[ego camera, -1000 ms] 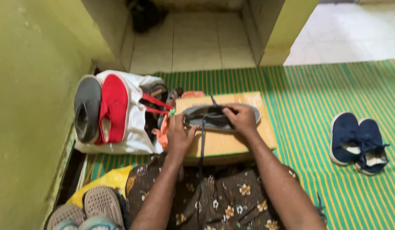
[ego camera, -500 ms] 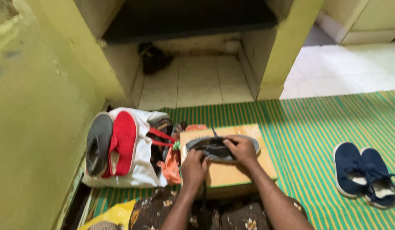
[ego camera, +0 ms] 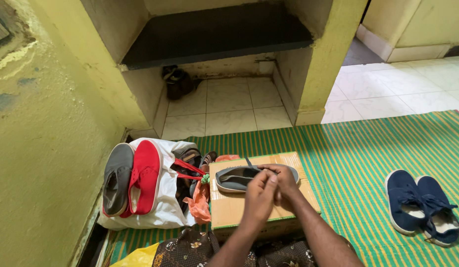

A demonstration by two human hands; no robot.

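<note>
A grey shoe [ego camera: 239, 179] is laid on its side on top of a cardboard box [ego camera: 229, 210], which sits on the green striped mat [ego camera: 358, 148]. Both hands are brought together over the right end of the shoe, above the box. The left hand [ego camera: 260, 194] is seen with fingers curled together, thumb pressed toward the shoe's rim; the right hand [ego camera: 285, 182] is wrapped over the shoe's end, fingers closed on it. A dark lace [ego camera: 249, 162] is seen sticking up from the shoe just behind the hands.

Left of the box, touching it, a white bag [ego camera: 162, 207] is stuffed with footwear: a red shoe [ego camera: 144, 175] and a dark grey shoe [ego camera: 116, 177] lie on top of it, and sandals [ego camera: 190, 158] with an orange bag [ego camera: 199, 205] are wedged between it and the box. Well to the right of the box, a pair of navy shoes [ego camera: 422, 205] is set on the mat. Beyond the box, a dark bundle [ego camera: 176, 81] is tucked in the tiled recess under a black shelf [ego camera: 214, 34].
</note>
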